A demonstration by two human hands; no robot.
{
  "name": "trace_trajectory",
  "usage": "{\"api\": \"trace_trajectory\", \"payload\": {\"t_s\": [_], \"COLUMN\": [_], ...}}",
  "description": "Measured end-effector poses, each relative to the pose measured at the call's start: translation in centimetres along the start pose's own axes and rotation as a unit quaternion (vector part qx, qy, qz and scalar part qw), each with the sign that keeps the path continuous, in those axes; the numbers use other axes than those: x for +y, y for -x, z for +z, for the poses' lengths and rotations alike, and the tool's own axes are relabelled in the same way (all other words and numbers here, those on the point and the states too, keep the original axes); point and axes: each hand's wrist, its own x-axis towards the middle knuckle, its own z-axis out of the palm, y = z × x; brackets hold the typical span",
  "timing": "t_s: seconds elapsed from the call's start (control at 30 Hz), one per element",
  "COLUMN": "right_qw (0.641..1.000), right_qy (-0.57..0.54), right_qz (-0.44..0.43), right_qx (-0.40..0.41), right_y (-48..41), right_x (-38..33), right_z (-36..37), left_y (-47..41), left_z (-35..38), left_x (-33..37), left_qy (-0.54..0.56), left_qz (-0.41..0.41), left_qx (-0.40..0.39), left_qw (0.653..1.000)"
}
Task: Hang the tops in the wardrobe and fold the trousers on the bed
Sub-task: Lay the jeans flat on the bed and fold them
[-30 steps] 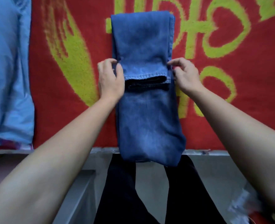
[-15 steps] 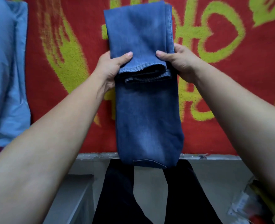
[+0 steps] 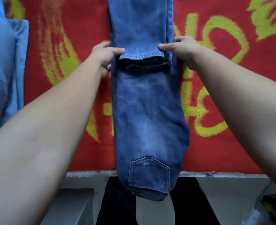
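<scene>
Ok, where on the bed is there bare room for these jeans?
Bare red blanket lies between the blue pillow and the jeans, and again right of the jeans. The middle is crowded: left hand and right hand grip the folded hem.

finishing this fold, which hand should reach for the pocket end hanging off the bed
Left, probably. The right hand pinches the jeans at their stacked seam, holding layers together; the left hand only pinches the hem corner, so it can let go for the pocket end.

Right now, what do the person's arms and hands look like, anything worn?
Both forearms are bare to the frame edge, no sleeves in view. The left hand and right hand wear no gloves, and no ring, watch or wristband shows.
</scene>
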Motion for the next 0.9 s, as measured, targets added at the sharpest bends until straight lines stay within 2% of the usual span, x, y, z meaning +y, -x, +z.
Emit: {"api": "trace_trajectory", "payload": {"t_s": [0.1, 0.2, 0.33, 0.4, 0.47, 0.53, 0.6, 0.67, 0.8, 0.9], "right_qw": [0.997, 0.997, 0.998, 0.997, 0.990, 0.969, 0.943, 0.937, 0.946, 0.915], "right_qy": [-0.063, -0.061, -0.044, -0.014, 0.060, 0.166, 0.222, 0.214, 0.234, 0.311], "right_qz": [0.028, 0.038, -0.017, -0.070, -0.125, -0.150, -0.179, -0.213, -0.203, -0.247], "right_qx": [-0.014, -0.039, -0.046, -0.013, 0.035, 0.110, 0.172, 0.175, 0.096, 0.076], "right_y": [-0.7, -1.3, -0.7, 0.4, 1.9, 3.8, 5.8, 7.8, 11.0, 12.4], "right_x": [0.1, -0.3, -1.1, -1.1, -1.0, -0.7, 0.4, 2.6, 8.0, 11.0], "right_z": [-0.2, -0.2, -0.4, -0.4, -0.6, -0.9, -1.0, -0.6, -0.4, -0.2], "left_y": [-0.8, -1.3, -0.3, 0.8, 2.0, 3.9, 5.9, 8.2, 10.9, 11.6], "left_z": [-0.3, 0.3, 0.8, 0.5, 0.0, -0.6, -0.8, -1.0, -2.4, -3.5], "left_x": [0.8, 1.0, 0.7, 0.4, 0.1, -0.3, -1.1, -2.6, -8.0, -11.1], "left_qy": [0.011, 0.027, 0.048, 0.054, 0.030, -0.008, -0.013, -0.013, -0.118, -0.080], "left_qz": [-0.029, -0.003, 0.052, 0.081, 0.123, 0.176, 0.207, 0.200, 0.171, 0.071], "left_qx": [-0.022, -0.024, 0.028, 0.041, 0.047, 0.045, 0.036, 0.039, 0.027, 0.002], "left_qw": [0.999, 0.999, 0.997, 0.994, 0.991, 0.983, 0.978, 0.979, 0.978, 0.994]}}
